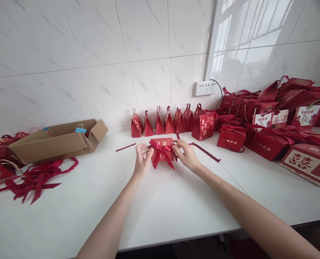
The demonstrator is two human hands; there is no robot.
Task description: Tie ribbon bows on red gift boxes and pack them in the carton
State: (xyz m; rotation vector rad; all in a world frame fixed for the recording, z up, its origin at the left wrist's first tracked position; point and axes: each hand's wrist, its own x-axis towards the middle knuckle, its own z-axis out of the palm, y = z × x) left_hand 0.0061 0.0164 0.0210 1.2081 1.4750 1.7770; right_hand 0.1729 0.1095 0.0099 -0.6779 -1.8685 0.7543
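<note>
A small red gift box [166, 142] with gold lettering stands at the middle of the white table, a glossy red ribbon bow [163, 150] across its front. My left hand [144, 155] pinches the left side of the box and bow. On the opposite side, my right hand [185, 154] grips the box's right edge between thumb and fingers. The back of the box is hidden. Close by lie two dark red ribbon strips, a short ribbon [126, 147] to the left and a longer ribbon [206, 152] to the right.
Several triangular red boxes [149, 126] with loops line the wall. Red gift boxes [269, 145] are heaped at right. An open cardboard box [53, 147] with blue binder clips sits at left, near tangled red ribbons [38, 178]. A power strip [204, 88] is on the wall.
</note>
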